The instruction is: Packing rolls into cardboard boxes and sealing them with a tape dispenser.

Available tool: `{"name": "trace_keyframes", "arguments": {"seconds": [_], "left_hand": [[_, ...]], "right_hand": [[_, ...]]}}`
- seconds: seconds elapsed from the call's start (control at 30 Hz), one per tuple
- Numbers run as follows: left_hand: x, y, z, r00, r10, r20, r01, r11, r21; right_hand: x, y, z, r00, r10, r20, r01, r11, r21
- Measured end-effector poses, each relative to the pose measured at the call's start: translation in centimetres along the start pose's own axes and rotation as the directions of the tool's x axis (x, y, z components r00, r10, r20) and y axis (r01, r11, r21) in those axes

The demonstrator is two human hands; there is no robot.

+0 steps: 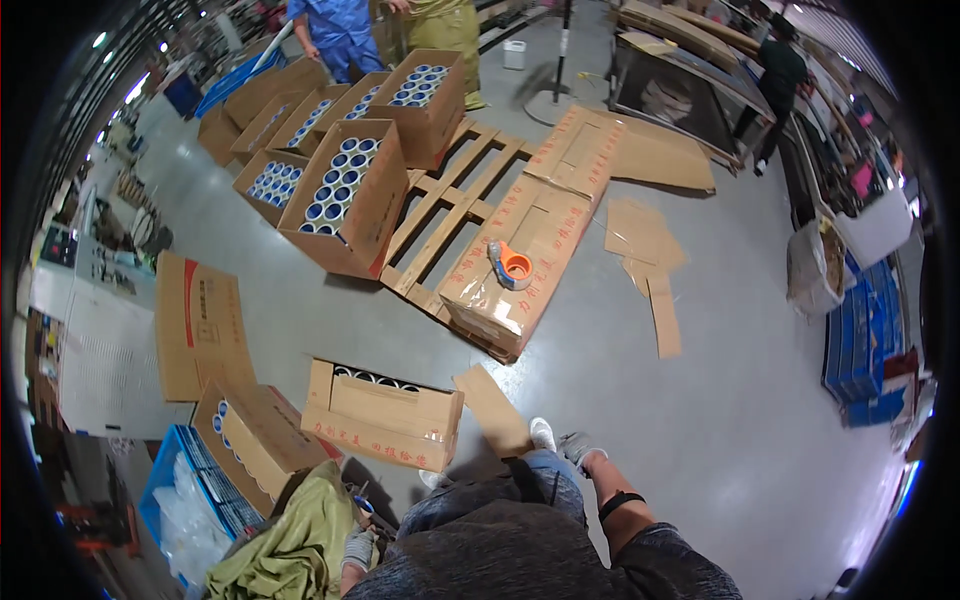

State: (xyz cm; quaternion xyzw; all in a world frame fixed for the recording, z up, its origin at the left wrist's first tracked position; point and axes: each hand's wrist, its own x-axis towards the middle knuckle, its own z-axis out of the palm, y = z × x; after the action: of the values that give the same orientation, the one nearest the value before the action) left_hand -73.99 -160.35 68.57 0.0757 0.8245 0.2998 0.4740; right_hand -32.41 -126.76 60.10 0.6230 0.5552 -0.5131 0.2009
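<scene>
Wooden pallet [455,205] is the landmark, lying flat on grey polished concrete floor [720,400]; on its near-right side lies a long sealed carton [520,265], glossy clear tape over its near end, an orange tape dispenser [511,265] resting on top. On the pallet's far-left side stand open cartons of blue-and-white rolls [340,190], packed in rows, more such cartons beyond them. Nearer than the pallet, just in front of the person's knees, sits the open carton [385,415] with 1 flap [492,410] swung out to the right and dark round tops showing inside. Judgement: packed like this it should be heavy and stiff-walled, the taped patches slick, so the grip belongs low at the bottom corners, not on the loose flaps. Left of the pallet a flattened carton [200,325] lies on the floor; right of it, cardboard scraps [650,270]. Right hand [580,448] in a grey glove hangs beside the knee near that flap, touching nothing, fingers loosely curled. Left hand [357,550], also gloved, low by an olive cloth [290,550]; cannot tell whether it grasps it. Room: a workshop floor, 2 people standing beyond the pallet, blue crates [865,350] stacked well to its right
</scene>
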Motion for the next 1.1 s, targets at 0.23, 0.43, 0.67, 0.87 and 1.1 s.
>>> {"name": "trace_keyframes", "arguments": {"seconds": [0.23, 0.43, 0.67, 0.87, 1.1], "left_hand": [[1.5, -12.2, -0.8, 0.978, -0.185, -0.096, 0.137, 0.916, -0.377], [6.5, -13.2, -3.8, 0.935, -0.268, -0.233, 0.034, 0.719, -0.694], [23.7, -7.2, -14.6, 0.979, -0.091, -0.182, 0.010, 0.915, -0.404], [45.5, -10.7, -16.0, 0.922, 0.254, -0.291, -0.219, 0.965, 0.147], [67.8, -5.4, -14.0, 0.750, 0.573, -0.329, -0.159, 0.640, 0.752]], "right_hand": [[6.6, -3.7, 0.6, 0.963, -0.268, 0.016, 0.265, 0.939, -0.221], [11.5, -8.7, 3.4, 0.950, -0.314, 0.000, 0.297, 0.899, -0.323], [10.7, -24.8, 14.6, 0.918, -0.245, 0.312, 0.239, 0.969, 0.058], [22.3, -41.7, 23.3, 0.879, -0.409, 0.244, 0.473, 0.811, -0.345], [42.4, -56.7, 30.8, 0.641, -0.746, 0.180, 0.764, 0.598, -0.241]]}}
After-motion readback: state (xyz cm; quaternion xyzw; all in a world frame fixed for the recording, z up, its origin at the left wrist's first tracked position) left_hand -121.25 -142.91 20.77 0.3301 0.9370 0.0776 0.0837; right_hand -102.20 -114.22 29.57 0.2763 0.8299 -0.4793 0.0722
